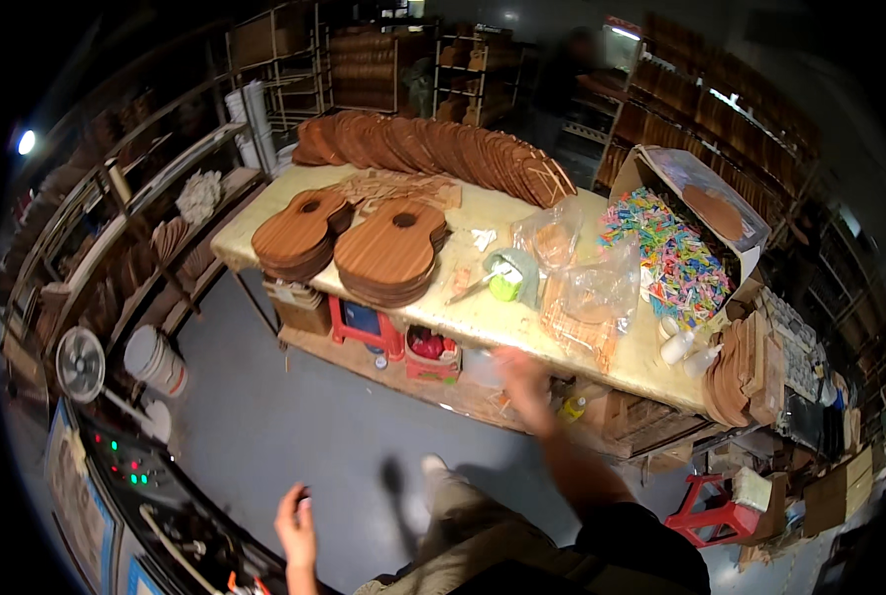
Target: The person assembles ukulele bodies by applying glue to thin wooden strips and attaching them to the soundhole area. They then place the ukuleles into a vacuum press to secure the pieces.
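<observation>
My right hand point(524, 385) reaches forward to the front edge of the long pale-topped table point(443, 322). It is smeared by motion, so its fingers cannot be made out. Low on the left, my left hand point(296, 526) hangs over the floor with its fingers apart, and I see nothing in it. Two stacks of brown guitar-shaped wooden plates, a left stack point(299, 233) and a right stack point(388, 253), lie on the table, each top plate with a round hole. Beyond my right hand stands a green cup point(506, 285) with a grey-green cloth draped around it.
Many curved wooden plates point(413, 144) lean in a row along the table's far side. A tipped box spills colourful clips point(671, 258) beside clear plastic bags point(592, 293). Red stools point(711, 511), a white bucket point(155, 362) and a fan point(81, 364) stand around. A person point(567, 74) is at the back.
</observation>
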Tool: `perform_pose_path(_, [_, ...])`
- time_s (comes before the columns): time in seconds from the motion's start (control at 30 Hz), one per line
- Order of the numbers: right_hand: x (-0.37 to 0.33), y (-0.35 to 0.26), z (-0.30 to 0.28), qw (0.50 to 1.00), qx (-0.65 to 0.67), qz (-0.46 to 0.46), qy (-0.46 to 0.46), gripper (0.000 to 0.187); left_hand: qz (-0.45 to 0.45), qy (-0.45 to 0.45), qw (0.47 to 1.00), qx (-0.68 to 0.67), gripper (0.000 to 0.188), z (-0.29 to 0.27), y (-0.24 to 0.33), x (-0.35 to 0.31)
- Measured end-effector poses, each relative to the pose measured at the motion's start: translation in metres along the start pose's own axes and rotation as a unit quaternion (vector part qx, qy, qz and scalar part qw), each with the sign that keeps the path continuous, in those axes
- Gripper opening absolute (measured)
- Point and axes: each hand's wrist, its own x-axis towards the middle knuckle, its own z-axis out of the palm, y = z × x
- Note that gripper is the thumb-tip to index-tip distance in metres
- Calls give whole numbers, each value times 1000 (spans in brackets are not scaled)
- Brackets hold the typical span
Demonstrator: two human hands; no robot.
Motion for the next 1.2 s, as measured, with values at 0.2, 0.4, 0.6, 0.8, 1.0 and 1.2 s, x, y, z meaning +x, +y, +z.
perform_pose_path(0.2, [145, 28, -162, 868, -390, -118, 282, 15, 116, -225, 966, -50, 23, 133, 43, 150])
perform_pose_path(0.4, [211, 123, -194, 824, -551, 116, -54, 18, 202, -276, 940, -8, 24, 200, 100, 321])
perform_pose_path(0.6, [217, 111, -178, 788, -513, 340, 7, 19, 225, -303, 926, -25, 24, 253, 121, 439])
perform_pose_path(0.8, [207, 172, -166, 950, 65, 261, 159, 25, 218, -319, 917, -96, 20, 316, 92, 510])
perform_pose_path(1.0, [169, 272, -162, 832, -169, 424, 315, 31, 72, -409, 884, -213, 23, 335, 71, 534])
perform_pose_path(1.2, [204, 262, -87, 834, -388, 389, -49, 40, 69, -449, 888, -78, 28, 295, 75, 547])
